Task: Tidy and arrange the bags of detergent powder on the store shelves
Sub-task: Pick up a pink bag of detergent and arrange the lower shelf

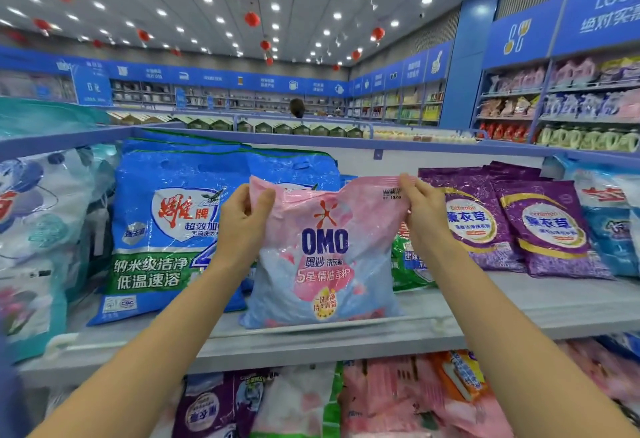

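Reaching up from the lower edge, both bare forearms converge on a crinkled, glossy pink and pale-blue plastic bag of OMO detergent powder [322, 257]. Beneath the wrists, a lower tier holds a jumble of soft pink, purple and orange pouches [398, 399]. The left hand [242, 216] pinches the bag's top left corner, thumb in front and fingers curled behind the film. The right hand [424, 209] pinches the flat sealed top edge at the right corner. The bag stands upright between the hands, its plump bottom resting on the smooth pale grey metal shelf [519, 313]. Just left of the left hand leans a large shiny blue pillow-shaped bag [162, 230] with a green band. Behind the right wrist peeks a green bag [407, 264], and further right lie two overlapping purple pouches [512, 226]. Beyond the hands, blue-fronted wall shelving [512, 98] rings the store under a spotlit ceiling hung with round red lanterns [252, 18].
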`<state>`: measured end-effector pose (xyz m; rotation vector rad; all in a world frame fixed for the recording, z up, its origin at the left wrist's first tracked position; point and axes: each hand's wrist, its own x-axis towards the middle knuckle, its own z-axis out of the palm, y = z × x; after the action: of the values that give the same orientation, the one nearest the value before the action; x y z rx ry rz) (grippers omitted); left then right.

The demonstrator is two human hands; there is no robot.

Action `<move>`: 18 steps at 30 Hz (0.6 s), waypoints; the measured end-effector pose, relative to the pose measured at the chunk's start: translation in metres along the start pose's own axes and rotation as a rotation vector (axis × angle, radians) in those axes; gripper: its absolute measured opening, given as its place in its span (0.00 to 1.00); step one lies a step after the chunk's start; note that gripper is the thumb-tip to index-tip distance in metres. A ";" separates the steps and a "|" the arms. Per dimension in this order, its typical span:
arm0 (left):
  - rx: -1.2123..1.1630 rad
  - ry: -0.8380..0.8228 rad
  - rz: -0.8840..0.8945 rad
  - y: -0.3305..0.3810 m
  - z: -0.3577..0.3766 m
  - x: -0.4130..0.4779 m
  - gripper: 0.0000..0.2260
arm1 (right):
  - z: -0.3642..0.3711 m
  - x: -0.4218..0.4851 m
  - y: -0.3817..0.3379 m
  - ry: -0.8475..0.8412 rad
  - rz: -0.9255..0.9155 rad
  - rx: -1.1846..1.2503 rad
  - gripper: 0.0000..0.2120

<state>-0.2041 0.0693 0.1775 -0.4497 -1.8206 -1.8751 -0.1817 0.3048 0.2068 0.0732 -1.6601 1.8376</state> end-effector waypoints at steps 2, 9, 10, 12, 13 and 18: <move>-0.002 0.046 0.019 -0.003 0.001 0.002 0.13 | -0.001 0.002 -0.001 -0.021 0.006 -0.013 0.20; -0.012 0.175 0.154 0.008 -0.003 0.014 0.22 | -0.014 0.009 -0.015 -0.079 -0.018 0.112 0.08; -0.011 0.186 0.162 0.008 -0.002 0.014 0.23 | -0.014 0.009 -0.014 -0.077 -0.033 0.082 0.09; -0.017 0.219 0.174 0.006 -0.001 0.014 0.24 | -0.014 0.006 -0.016 -0.083 -0.116 -0.047 0.11; -0.027 0.230 0.177 0.006 -0.001 0.014 0.24 | -0.014 0.004 -0.019 -0.086 -0.168 -0.111 0.12; -0.127 0.219 0.017 0.007 -0.002 0.009 0.26 | -0.015 -0.001 -0.022 -0.087 -0.216 -0.148 0.11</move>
<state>-0.2074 0.0658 0.1882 -0.2893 -1.5582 -1.9518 -0.1641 0.3170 0.2229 0.2622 -1.7682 1.5668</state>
